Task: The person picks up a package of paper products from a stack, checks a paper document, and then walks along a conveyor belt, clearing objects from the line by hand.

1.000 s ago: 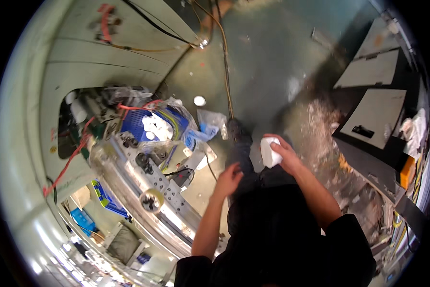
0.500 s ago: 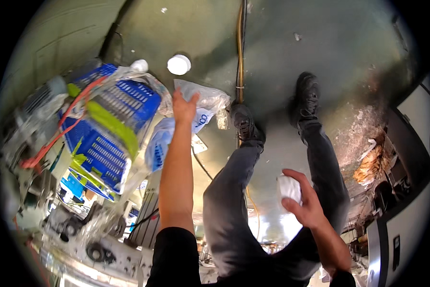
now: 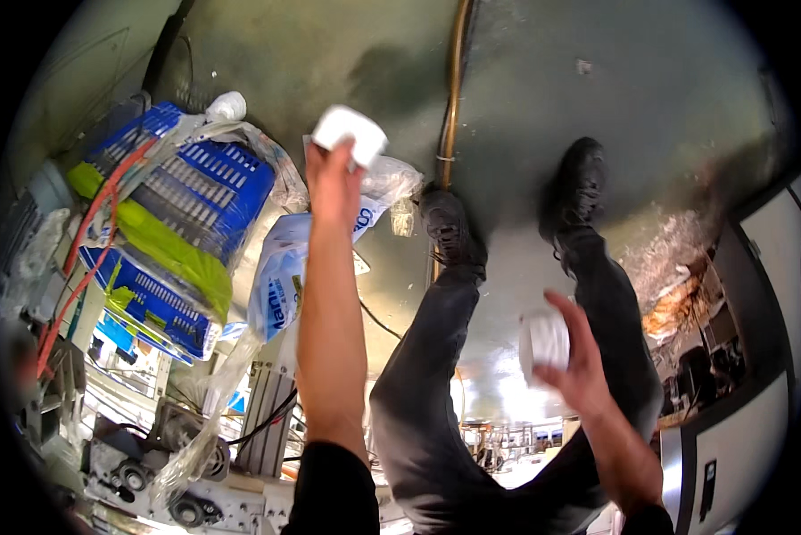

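My left hand (image 3: 333, 178) reaches forward, its fingers closed on the near edge of a white, short, round roll (image 3: 354, 127); the roll is tilted and slightly blurred. Lower right, beside my right thigh, my right hand (image 3: 579, 361) grips a second white roll (image 3: 544, 343) between thumb and fingers, its side faintly ridged. Just under my left hand lies a clear plastic bag (image 3: 390, 183) with blue print on its nearer part. A third white, rounded thing (image 3: 227, 106) rests at the far edge of the blue crate (image 3: 227, 178).
Red straps (image 3: 111, 192) and yellow-green sheeting (image 3: 173, 245) lie over the crate. A brown hose (image 3: 455, 85) runs along the floor by my left shoe (image 3: 445, 227). Machine parts (image 3: 133, 473) stand at lower left; a grey cabinet (image 3: 741, 446) is at right.
My left hand has taken hold of the white roll that was on the floor and tilted it up. My right hand still holds its roll. The view has shifted slightly.
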Motion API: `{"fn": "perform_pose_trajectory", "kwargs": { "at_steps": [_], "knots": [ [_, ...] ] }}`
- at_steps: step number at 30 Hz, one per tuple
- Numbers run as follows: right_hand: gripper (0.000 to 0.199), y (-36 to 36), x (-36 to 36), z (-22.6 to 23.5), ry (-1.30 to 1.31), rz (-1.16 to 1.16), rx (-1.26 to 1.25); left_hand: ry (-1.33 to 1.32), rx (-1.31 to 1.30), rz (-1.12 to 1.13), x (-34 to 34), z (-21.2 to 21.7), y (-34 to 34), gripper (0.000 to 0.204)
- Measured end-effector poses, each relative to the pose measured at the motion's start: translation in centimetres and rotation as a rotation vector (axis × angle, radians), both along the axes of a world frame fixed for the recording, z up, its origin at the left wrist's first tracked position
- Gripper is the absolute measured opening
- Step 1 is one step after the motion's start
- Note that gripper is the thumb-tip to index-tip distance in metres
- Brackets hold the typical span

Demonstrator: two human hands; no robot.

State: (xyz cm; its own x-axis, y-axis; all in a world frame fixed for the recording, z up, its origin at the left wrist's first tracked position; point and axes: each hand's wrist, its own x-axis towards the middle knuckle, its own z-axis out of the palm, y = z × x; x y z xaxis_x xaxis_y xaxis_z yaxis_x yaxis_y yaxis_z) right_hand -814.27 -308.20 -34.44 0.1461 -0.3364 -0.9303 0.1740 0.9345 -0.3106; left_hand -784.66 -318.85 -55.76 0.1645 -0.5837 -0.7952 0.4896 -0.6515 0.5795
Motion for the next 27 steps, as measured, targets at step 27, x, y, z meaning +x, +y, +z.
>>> {"fn": "perform_pose_trajectory", "kwargs": {
  "at_steps": [27],
  "knots": [
    [0.071, -7.7, -6.5, 4.2, 0.231, -0.165, -0.329, 0.214, 0.136, -0.41, -21.1, 25.0, 1.5, 0.063]
  ]
}}
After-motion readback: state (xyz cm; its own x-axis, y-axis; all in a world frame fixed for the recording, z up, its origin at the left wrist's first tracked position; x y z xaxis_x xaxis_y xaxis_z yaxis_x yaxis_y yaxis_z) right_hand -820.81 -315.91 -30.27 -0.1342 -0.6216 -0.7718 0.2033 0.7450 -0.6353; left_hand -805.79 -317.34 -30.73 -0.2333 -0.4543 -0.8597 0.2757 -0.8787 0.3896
